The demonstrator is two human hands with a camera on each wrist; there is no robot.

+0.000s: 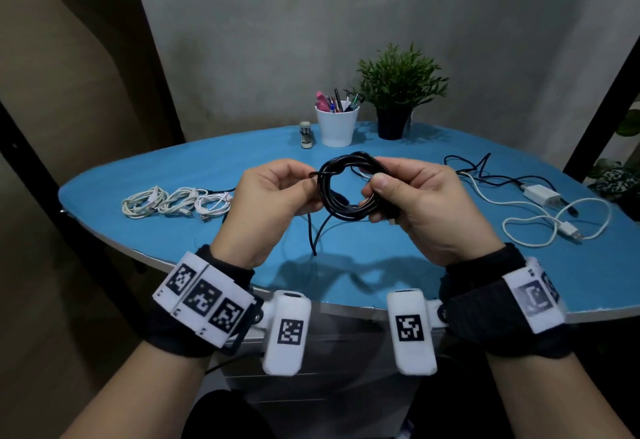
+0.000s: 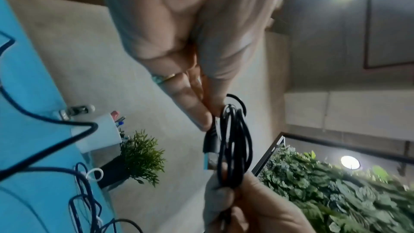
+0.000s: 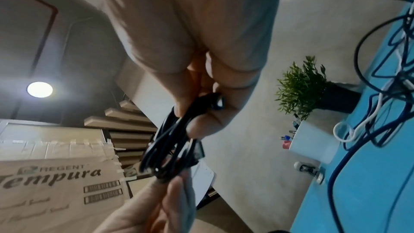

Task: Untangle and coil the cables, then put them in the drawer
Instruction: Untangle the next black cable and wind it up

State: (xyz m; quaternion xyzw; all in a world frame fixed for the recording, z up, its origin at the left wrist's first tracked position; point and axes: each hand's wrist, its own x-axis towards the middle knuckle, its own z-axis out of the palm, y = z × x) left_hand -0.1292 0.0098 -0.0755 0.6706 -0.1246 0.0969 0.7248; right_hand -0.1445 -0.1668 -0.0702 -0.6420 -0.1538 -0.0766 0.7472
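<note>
A black cable wound into a round coil hangs above the blue table, held between both hands. My right hand grips the coil's right side, thumb across the loops. My left hand pinches the coil's upper left edge. A loose black tail drops from the coil toward the table. In the left wrist view the coil shows edge-on with a plug beside it. The right wrist view shows the coil pinched under my right fingers. Three white coiled cables lie on the left.
At the right lies a tangle of black cables and white cables with a white charger. A white pen cup, a potted plant and a small stapler stand at the back. Grey drawer fronts sit below the table's near edge.
</note>
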